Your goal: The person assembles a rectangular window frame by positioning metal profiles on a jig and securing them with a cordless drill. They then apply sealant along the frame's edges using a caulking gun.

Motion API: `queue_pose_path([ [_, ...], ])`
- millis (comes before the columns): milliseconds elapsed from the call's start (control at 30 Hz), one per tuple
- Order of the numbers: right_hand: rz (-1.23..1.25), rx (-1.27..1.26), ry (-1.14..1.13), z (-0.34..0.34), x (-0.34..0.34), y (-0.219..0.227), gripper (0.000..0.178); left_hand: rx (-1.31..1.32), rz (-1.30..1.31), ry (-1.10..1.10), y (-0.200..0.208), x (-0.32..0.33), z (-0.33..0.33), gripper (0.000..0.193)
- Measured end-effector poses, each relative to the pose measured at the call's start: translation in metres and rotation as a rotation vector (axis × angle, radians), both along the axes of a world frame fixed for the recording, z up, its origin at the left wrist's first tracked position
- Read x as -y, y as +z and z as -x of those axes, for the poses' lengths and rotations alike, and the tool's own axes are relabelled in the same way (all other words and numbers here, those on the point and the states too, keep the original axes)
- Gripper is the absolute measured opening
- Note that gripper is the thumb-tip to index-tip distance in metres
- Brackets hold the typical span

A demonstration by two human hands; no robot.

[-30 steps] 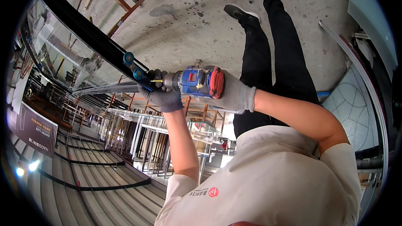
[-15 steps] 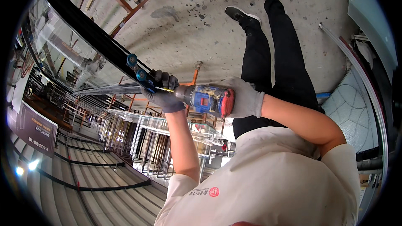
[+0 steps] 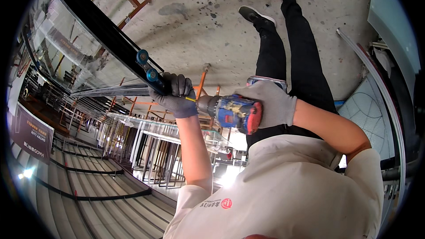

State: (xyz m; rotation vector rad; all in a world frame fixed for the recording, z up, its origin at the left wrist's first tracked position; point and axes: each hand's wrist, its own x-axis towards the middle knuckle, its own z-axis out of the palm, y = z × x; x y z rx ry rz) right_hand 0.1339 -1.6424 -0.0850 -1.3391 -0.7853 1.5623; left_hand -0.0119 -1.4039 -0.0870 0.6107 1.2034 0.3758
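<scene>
My left hand (image 3: 174, 94), in a dark grey glove, grips the lower end of a long black frame bar (image 3: 106, 31) that edges a glass panel (image 3: 75, 57). Two blue rollers (image 3: 147, 65) sit on the bar just above my fingers. My right hand (image 3: 271, 103), in a light grey glove, holds a blue and red cordless drill (image 3: 232, 112). Its thin bit (image 3: 190, 99) points left at the bar beside my left hand.
Speckled concrete floor (image 3: 212, 22) lies beyond, with my dark trousers and shoes (image 3: 287, 40). Orange metal stands (image 3: 133, 0) are at the top left. Racks of metal and glass frames (image 3: 150, 146) fill the lower left. A curved pale rail (image 3: 380, 84) runs along the right.
The drill and my right hand have shifted down and to the right. My left hand stays clamped on the black bar.
</scene>
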Motion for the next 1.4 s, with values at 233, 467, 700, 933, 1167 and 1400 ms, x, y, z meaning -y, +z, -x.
queue_pose_path([
  [233, -0.048, -0.281, -0.183, -0.002, 0.002, -0.010, 0.039, 0.020, 0.032, -0.014, -0.001, -0.001, 0.003, 0.051],
  [467, -0.113, -0.225, -0.356, 0.016, -0.025, -0.019, 0.039, -0.153, -0.019, 0.060, -0.010, -0.021, 0.041, 0.065],
  [700, -0.108, -0.258, -0.273, 0.026, -0.027, -0.030, 0.038, -0.282, -0.157, 0.201, -0.004, 0.006, 0.007, 0.048],
  [933, -0.102, -0.213, -0.423, 0.035, -0.034, -0.023, 0.028, 0.073, 0.067, -0.051, -0.008, -0.007, 0.025, 0.054],
  [1167, -0.075, -0.311, -0.353, 0.029, -0.032, -0.029, 0.025, -0.017, 0.099, 0.039, -0.003, -0.006, 0.019, 0.059],
  [1400, -0.075, -0.868, -0.486, 0.026, -0.021, -0.019, 0.035, 0.031, 0.117, -0.021, -0.005, -0.013, 0.023, 0.062],
])
